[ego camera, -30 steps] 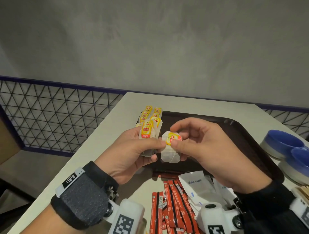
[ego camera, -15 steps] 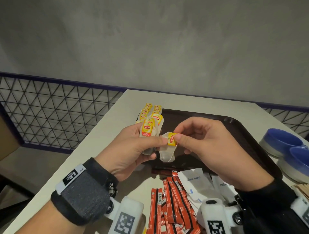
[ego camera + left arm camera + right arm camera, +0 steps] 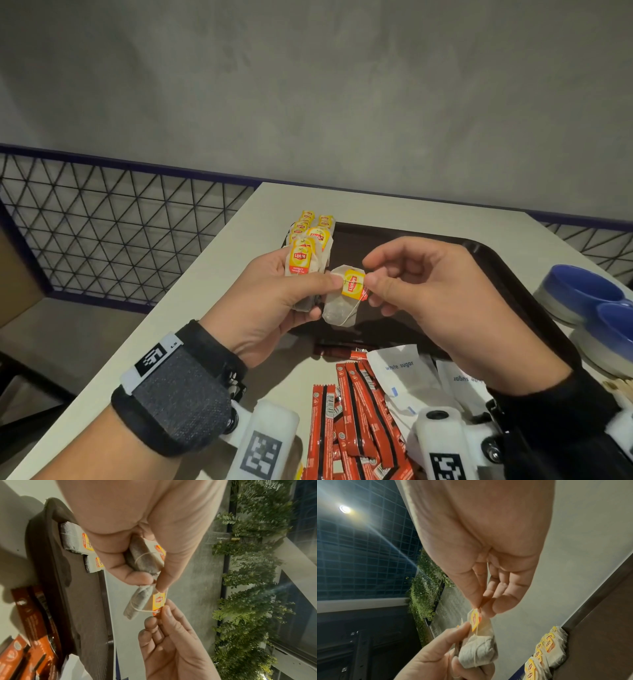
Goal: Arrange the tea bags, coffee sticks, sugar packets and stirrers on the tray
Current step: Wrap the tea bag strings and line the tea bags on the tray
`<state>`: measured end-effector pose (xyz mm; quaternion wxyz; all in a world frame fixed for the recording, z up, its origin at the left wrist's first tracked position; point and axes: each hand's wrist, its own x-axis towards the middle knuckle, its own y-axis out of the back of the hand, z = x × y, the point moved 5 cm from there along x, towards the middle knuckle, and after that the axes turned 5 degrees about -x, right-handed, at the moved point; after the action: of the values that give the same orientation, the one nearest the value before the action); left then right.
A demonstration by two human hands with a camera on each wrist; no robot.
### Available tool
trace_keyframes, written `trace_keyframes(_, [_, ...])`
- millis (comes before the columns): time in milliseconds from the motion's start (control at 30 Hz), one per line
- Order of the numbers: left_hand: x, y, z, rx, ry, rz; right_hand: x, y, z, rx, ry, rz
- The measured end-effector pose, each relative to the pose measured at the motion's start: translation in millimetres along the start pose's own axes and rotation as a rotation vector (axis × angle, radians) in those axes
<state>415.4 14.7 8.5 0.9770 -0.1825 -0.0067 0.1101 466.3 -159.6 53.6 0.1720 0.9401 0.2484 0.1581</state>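
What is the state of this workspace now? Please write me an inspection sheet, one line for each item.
Surface: pale table carrying a dark brown tray.
Job's things: row of tea bags at the tray's far left corner; red coffee sticks and white sugar packets heaped on the table in front of the tray; stirrers not clearly seen.
Clutter: blue bowls right of the tray.
Grippers: left hand holds a small bunch of tea bags, its thumb on the loose tea bag; right hand pinches that bag's yellow tag.
Cables: nothing seen.
Surroundings: grey wall, dark wire-mesh railing, green foliage in the wrist views.
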Motion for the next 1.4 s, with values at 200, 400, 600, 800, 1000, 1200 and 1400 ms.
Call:
trace_keyframes(200, [1, 1, -1, -0.013, -0.007, 0.015, 0, -1, 0, 0.044, 0.000, 0.027])
trace_keyframes(400, [2, 1, -3, -0.003, 0.014, 0.006, 1, 1, -1, 0.076, 0.012, 0.010])
trace_keyframes(600, [2, 1, -5, 0.043, 0.039, -0.030, 2, 2, 4, 0.018, 0.034, 0.011])
trace_keyframes(800, [0, -3, -5, 0.049, 0.063, -0.069, 3, 2, 9, -0.053, 0.010, 0.005])
trace_keyframes(1000, [-1, -6, -7, 0.073, 0.084, -0.123, 3, -5, 9, 0.002, -0.005, -0.065])
trace_keyframes(1200, [-2, -5, -6, 0.087, 0.078, -0.089, 1, -6, 5, 0.046, 0.059, -0.077])
trace_keyframes(1400, [-2, -6, -5, 0.127, 0.059, -0.087, 1, -7, 5, 0.052, 0.053, -0.083])
